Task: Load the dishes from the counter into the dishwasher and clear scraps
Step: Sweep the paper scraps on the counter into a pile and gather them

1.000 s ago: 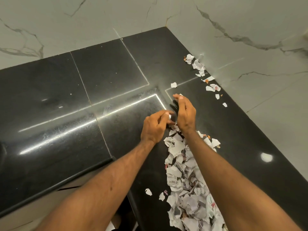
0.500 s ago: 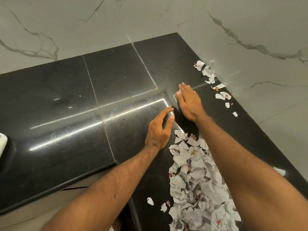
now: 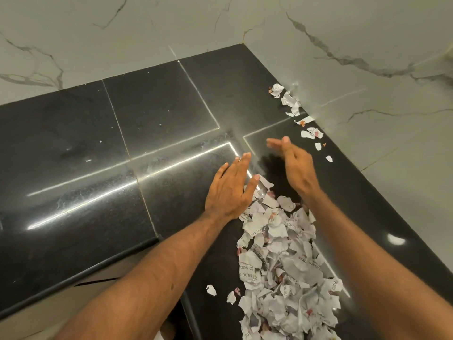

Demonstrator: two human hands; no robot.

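Note:
A long pile of torn paper scraps (image 3: 279, 261) lies on the black stone counter (image 3: 147, 148), running from between my wrists toward the near edge. My left hand (image 3: 230, 190) is flat with straight fingers, its thumb at the far end of the pile. My right hand (image 3: 294, 165) is held on edge above the counter, fingers straight and blurred, holding nothing. A thinner trail of scraps (image 3: 299, 116) lies along the right wall. No dishes or dishwasher are in view.
Marble walls (image 3: 367, 57) close the counter at the back and right, meeting in a corner. The counter's front edge (image 3: 81, 273) runs at lower left, with a step inward near my left forearm. Two small loose scraps (image 3: 220, 293) lie left of the pile.
My right hand has lifted off the counter and turned onto its edge. My left hand has spread flatter beside the pile. The view has shifted slightly.

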